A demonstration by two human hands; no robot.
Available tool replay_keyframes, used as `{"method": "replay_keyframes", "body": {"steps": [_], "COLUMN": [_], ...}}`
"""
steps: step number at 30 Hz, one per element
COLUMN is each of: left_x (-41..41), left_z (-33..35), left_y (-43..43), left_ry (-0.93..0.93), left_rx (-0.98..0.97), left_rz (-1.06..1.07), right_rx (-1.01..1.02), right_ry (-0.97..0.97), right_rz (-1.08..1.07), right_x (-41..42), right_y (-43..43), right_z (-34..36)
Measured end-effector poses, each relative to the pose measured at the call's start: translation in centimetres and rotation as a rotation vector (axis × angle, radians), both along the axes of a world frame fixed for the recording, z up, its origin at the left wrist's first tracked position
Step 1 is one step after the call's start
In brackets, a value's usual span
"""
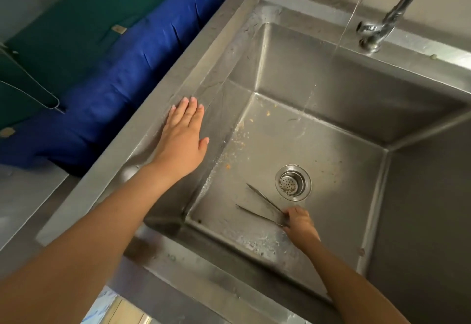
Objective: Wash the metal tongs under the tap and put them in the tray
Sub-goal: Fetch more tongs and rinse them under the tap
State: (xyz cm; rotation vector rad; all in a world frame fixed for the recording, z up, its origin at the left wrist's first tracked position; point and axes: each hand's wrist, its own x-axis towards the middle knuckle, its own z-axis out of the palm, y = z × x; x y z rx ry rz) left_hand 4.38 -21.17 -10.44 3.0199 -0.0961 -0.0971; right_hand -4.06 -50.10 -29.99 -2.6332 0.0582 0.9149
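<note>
Thin metal tongs (262, 206) lie low at the bottom of a deep steel sink (318, 73), their two arms spread apart and pointing left, just beside the drain strainer (293, 183). My right hand (302, 224) is closed on their joined end, down near the sink floor. My left hand (184, 140) rests flat, fingers together, on the sink's left rim. The tap (397, 10) stands at the back right and a thin stream of water (339, 43) falls from it to the sink floor behind the drain. No tray is in view.
Food crumbs (239, 137) are scattered on the sink floor along the left wall. Blue cloth (122, 73) and green cloth (76, 17) lie beyond the sink's left rim. A steel counter (23, 196) sits at the lower left.
</note>
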Motion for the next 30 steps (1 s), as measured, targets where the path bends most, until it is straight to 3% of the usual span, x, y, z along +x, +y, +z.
{"method": "replay_keyframes", "body": {"steps": [5, 10, 14, 19, 21, 23, 26, 30], "left_x": [0.3, 1.9, 3.6, 4.3, 4.0, 3.3, 2.0, 0.7], "left_z": [0.4, 3.2, 7.9, 11.9, 12.6, 12.5, 11.6, 10.8], "left_y": [0.0, -0.2, 1.3, 4.9, 6.8, 8.9, 12.6, 17.8], "left_ry": [0.017, 0.198, 0.283, 0.349, 0.367, 0.252, -0.071, -0.257], "left_rx": [0.031, -0.008, -0.469, -1.063, -1.211, -1.292, -1.248, -0.777], "left_rz": [0.015, 0.009, 0.213, 0.74, 0.884, 0.991, 1.129, 1.135], "right_rx": [-0.048, 0.078, 0.229, 0.351, 0.382, 0.423, 0.453, 0.447], "right_ry": [0.053, -0.062, -0.227, -0.354, -0.339, -0.325, -0.311, -0.326], "right_rz": [0.086, 0.151, 0.214, 0.333, 0.39, 0.449, 0.515, 0.618], "right_x": [2.1, 9.0, 14.8, 20.4, 21.7, 22.2, 21.8, 20.2], "right_y": [1.0, 4.5, 9.1, 15.6, 18.7, 22.0, 27.3, 34.0], "right_z": [2.6, 10.2, 18.4, 26.3, 27.8, 28.4, 28.6, 28.4]}}
